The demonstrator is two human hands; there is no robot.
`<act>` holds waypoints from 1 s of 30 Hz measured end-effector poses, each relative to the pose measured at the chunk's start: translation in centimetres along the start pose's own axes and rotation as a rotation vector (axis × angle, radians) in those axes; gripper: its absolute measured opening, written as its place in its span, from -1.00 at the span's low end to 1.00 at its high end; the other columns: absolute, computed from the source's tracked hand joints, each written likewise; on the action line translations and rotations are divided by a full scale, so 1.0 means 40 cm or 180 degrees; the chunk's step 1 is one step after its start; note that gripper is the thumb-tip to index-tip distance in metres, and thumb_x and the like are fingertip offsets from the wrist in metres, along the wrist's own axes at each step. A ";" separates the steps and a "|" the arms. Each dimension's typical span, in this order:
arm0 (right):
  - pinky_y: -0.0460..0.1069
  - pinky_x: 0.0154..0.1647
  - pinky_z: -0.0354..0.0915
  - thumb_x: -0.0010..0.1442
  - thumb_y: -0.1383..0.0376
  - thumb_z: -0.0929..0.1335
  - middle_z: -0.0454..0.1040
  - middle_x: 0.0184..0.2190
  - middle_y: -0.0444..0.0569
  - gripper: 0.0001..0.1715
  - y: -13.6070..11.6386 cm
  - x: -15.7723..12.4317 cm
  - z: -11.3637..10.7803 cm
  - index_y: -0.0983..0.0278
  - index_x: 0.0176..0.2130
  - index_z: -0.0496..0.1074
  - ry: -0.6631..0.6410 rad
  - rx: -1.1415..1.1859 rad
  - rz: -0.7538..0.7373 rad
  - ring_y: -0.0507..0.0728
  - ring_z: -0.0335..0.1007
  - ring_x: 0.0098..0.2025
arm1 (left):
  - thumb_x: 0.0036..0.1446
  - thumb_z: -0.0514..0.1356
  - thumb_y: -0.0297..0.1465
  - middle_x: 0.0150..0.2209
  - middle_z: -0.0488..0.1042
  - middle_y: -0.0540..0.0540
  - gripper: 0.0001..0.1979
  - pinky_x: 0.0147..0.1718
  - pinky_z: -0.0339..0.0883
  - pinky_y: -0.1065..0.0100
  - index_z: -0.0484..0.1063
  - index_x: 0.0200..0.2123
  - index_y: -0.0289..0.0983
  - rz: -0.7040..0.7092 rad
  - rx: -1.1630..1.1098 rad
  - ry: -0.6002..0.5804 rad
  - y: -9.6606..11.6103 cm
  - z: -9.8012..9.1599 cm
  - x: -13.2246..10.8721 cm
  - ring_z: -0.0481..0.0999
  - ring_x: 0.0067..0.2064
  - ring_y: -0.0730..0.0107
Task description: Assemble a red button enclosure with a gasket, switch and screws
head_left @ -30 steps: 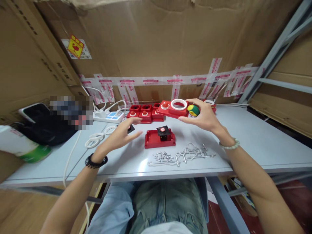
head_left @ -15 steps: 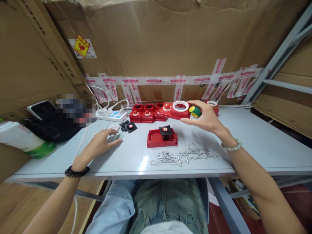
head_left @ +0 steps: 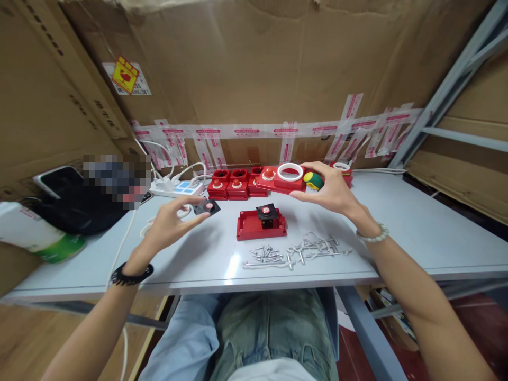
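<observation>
My right hand (head_left: 333, 191) holds a red plastic cover (head_left: 280, 180) up above the table. The cover carries a white ring and a red button, and a green and yellow knob (head_left: 314, 181) sits against my fingers. My left hand (head_left: 170, 221) is lifted off the table with its fingers pinched on a white ring (head_left: 183, 212). Just right of its fingertips lie small black square parts (head_left: 207, 207) with red centres. A red base plate (head_left: 261, 225) with a black switch block on it lies in front of me.
Several screws and metal pins (head_left: 296, 251) are scattered near the front edge. A row of red housings (head_left: 233, 186) and a white power strip (head_left: 177, 188) stand at the back. White rings (head_left: 147, 227), a black bag (head_left: 75, 209) and a green and white bottle (head_left: 37, 235) are at the left.
My left hand went left to the white rings on the table, then rose with one pinched in its fingers. My right hand has kept the red cover almost still.
</observation>
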State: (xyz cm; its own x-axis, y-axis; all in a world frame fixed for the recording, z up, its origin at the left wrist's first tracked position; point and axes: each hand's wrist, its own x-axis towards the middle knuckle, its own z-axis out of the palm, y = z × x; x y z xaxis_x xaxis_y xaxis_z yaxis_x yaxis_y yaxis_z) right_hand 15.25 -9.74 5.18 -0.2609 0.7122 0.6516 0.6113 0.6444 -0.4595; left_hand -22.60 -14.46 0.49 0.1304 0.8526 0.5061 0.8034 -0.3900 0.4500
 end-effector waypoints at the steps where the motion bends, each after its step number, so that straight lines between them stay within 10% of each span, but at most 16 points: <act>1: 0.23 0.03 0.42 -0.12 0.02 0.56 0.57 -0.05 0.08 -0.28 -0.001 0.000 0.000 0.29 -0.02 0.48 0.0003 0.0001 0.0006 0.27 0.52 -0.06 | 0.12 0.27 -0.02 -0.07 0.61 -0.15 -0.56 -0.11 0.44 0.22 0.51 -0.09 -0.23 0.0191 -0.0150 -0.0075 0.042 0.012 0.020 0.58 -0.06 0.13; 8: 0.21 0.01 0.41 -0.12 0.02 0.56 0.58 -0.08 0.07 -0.29 -0.004 -0.001 -0.006 0.29 -0.04 0.48 0.0070 -0.0034 -0.0005 0.27 0.51 -0.07 | 0.16 0.30 -0.16 -0.06 0.60 -0.14 -0.66 0.01 0.41 0.16 0.52 -0.07 -0.23 0.1150 -0.0688 -0.0828 0.226 0.128 0.132 0.55 -0.02 0.19; 30: 0.20 -0.01 0.39 -0.11 0.03 0.56 0.56 -0.08 0.06 -0.31 0.000 0.001 -0.002 0.27 -0.03 0.47 -0.0026 -0.0008 -0.0017 0.26 0.50 -0.08 | 0.20 0.26 -0.14 -0.01 0.58 -0.13 -0.71 0.08 0.29 0.04 0.54 -0.11 -0.17 0.1203 -0.0268 -0.1187 0.206 0.181 0.152 0.47 0.05 0.11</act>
State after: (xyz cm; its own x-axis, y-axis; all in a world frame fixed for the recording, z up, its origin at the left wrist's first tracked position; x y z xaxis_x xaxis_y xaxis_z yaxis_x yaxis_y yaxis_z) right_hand 15.33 -9.74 5.25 -0.2704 0.7110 0.6492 0.6116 0.6476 -0.4545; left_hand -10.99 -9.97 1.94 0.6114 0.7071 0.3554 0.6131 -0.7071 0.3522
